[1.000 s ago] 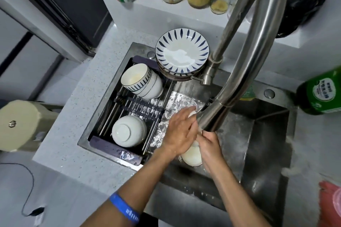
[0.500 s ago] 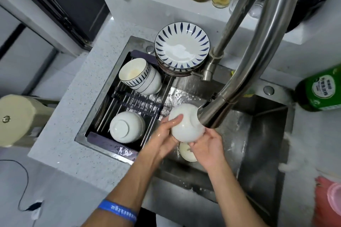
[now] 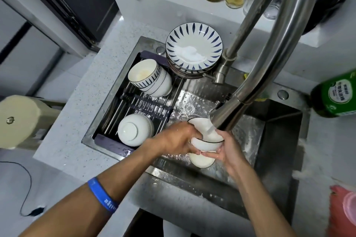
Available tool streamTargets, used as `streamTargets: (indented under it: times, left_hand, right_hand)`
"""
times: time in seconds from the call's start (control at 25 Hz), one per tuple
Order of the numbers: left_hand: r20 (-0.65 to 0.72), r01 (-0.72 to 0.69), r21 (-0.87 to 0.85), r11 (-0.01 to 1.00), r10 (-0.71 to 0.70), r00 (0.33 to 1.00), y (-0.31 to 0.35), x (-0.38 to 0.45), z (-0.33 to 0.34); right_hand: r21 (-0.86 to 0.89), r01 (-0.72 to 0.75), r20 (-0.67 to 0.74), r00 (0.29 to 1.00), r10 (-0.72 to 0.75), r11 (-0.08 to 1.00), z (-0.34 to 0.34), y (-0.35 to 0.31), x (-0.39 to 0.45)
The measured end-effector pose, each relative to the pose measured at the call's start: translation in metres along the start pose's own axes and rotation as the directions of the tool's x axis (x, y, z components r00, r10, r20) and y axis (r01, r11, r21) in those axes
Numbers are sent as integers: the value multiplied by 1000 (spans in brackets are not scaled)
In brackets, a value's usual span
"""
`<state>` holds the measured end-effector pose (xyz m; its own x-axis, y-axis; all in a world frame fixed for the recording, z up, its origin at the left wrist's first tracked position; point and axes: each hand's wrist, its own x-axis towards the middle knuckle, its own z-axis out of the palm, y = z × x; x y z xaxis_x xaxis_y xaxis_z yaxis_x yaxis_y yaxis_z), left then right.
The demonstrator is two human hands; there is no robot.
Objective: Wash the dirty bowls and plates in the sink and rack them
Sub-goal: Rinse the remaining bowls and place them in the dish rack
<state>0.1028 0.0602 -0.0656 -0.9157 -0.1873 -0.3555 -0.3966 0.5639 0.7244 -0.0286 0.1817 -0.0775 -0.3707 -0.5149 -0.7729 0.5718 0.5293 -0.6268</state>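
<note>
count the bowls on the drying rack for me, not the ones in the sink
At least 3: an upside-down bowl at the rack's near end, and a nested stack lying on its side at the far end, showing at least two bowls; more may be hidden inside it.

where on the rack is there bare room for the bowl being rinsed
Bare rack bars lie between the upturned bowl at the near end and the tilted nested bowls at the far end, mostly along the left side. The far right corner is crowded by the stacked plates. Both hands hold the bowl.
</note>
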Motion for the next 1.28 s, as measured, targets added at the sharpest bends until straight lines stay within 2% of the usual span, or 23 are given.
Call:
streamTargets:
  times: [0.04,0.08,0.12,0.16,0.2,0.28,0.36,0.44,0.48,0.56,0.64,0.72,0.76,0.84,0.88,0.92,1.0,1.08,1.16,1.24,1.28]
  left_hand:
    - [9,71,-241,968,-71,997,3,-6,-7]
    - [56,138,-427,894,-126,990,3,-11,-14]
    - [106,182,-547,817,-148,983,2,-13,-22]
    - [138,216,-599,771,-166,976,-3,-16,-26]
    - [134,225,-625,747,-181,974,-3,-19,-27]
    - [-16,186,-712,677,-282,959,-3,-21,-20]
    - [-191,137,-785,604,-447,874,2,-22,-3]
    - [-330,163,-679,715,-496,803,15,-27,17]
    - [-393,207,-593,778,-503,770,19,-31,22]
    - [-484,314,-452,835,-525,700,19,-46,15]
    - [-498,402,-404,822,-566,657,11,-63,-7]
    - [-522,500,-337,798,-600,606,-1,-81,-26]
    - [-530,560,-294,775,-620,579,-8,-89,-33]
    - [-526,683,-196,703,-663,533,-25,-99,-40]
    - [-514,730,-156,665,-686,515,-35,-101,-40]
    - [-491,759,-132,637,-707,508,-44,-101,-37]
    - [-446,783,-132,608,-742,501,-59,-97,-30]
    - [-406,788,-133,601,-759,510,-69,-91,-22]
    - [-358,791,-132,597,-773,524,-79,-87,-18]
    - [-329,807,-95,583,-784,527,-85,-86,-18]
    - [-368,795,-77,602,-758,538,-83,-89,-18]
  right_hand:
    - [-212,154,24,988,-152,965,-3,2,-3]
    - [-410,304,83,951,-297,860,-8,5,-5]
    - [-530,431,177,898,-402,730,-11,6,-6]
    - [-565,502,254,861,-441,655,-13,7,-7]
    - [-521,516,274,856,-439,680,-11,4,-10]
    - [-259,435,164,900,-405,862,-1,3,-8]
    - [101,291,3,956,-292,952,20,8,-10]
    - [451,116,-25,993,-118,885,47,14,-13]
    - [535,39,8,999,-51,844,58,16,-13]
    - [569,-85,107,994,29,818,77,14,-15]
    - [450,-148,220,974,52,881,92,7,-20]
    - [255,-131,303,952,49,958,104,3,-27]
    - [150,-78,306,952,28,986,104,7,-27]
    - [-167,136,176,979,-106,977,89,25,-24]
    - [-397,229,104,973,-205,889,73,39,-19]
    - [-607,257,68,960,-273,752,54,54,-14]
    - [-831,223,72,952,-298,510,14,79,0]
    - [-931,236,183,962,-204,278,-16,94,18]
    - [-946,324,324,946,-27,2,-31,104,36]
    - [-910,348,332,937,106,-225,-33,110,53]
    - [-880,340,313,940,135,-332,-32,113,63]
